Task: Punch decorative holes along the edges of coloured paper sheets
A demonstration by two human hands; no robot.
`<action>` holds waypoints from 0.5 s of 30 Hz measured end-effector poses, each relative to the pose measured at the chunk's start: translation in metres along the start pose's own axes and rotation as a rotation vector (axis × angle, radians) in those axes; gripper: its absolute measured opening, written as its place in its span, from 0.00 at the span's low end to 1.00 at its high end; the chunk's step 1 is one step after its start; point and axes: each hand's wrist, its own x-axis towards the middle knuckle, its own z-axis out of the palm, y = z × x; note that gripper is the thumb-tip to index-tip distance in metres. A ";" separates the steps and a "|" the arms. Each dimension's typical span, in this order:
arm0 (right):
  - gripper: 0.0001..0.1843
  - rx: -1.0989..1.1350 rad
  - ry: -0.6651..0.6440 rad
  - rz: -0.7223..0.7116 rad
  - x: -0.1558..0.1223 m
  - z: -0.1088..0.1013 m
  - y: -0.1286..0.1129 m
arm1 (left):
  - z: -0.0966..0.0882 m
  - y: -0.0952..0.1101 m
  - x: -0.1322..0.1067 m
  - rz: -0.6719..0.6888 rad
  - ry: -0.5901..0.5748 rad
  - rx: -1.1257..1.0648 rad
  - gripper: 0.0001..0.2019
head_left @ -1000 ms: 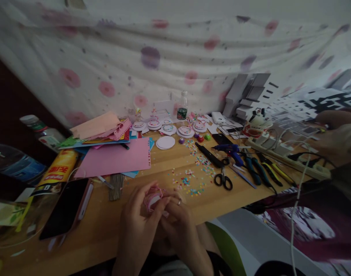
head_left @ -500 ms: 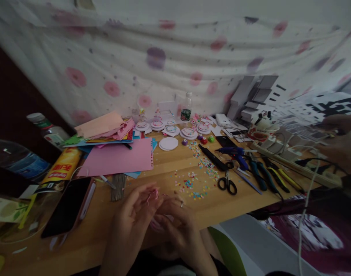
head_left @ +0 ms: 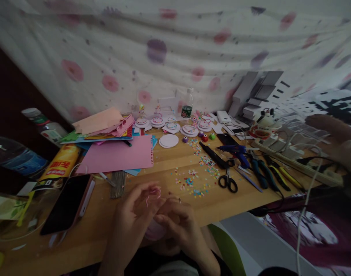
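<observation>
My left hand and my right hand meet at the near edge of the wooden table. Between the fingers is a small pink round craft piece, with a thin pink strip curling up above it. Both hands have fingers curled in a pinch around it. A ring shows on a finger of my right hand. Just beyond the hands lies scattered confetti.
A dark phone lies at left by a yellow can. Pink and coloured paper sheets are stacked behind. Scissors, a blue glue gun, pliers, round paper pieces and another person's hand sit to the right.
The pink piece has dropped lower between my hands; the white and pink roll seen a second ago is now mostly hidden. The view shifted slightly.
</observation>
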 end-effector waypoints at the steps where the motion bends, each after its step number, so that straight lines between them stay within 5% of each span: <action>1: 0.15 0.008 0.007 0.007 0.000 0.000 0.001 | 0.000 -0.001 0.001 0.001 -0.019 0.022 0.19; 6: 0.15 -0.009 0.000 0.001 0.002 -0.003 0.004 | 0.000 -0.005 0.007 -0.045 -0.099 -0.106 0.23; 11: 0.12 -0.026 -0.027 -0.044 0.006 -0.008 0.004 | 0.001 -0.008 0.017 -0.103 -0.036 -0.221 0.24; 15: 0.13 -0.063 -0.057 -0.057 0.007 -0.015 0.008 | 0.002 -0.016 0.025 -0.166 -0.129 -0.171 0.23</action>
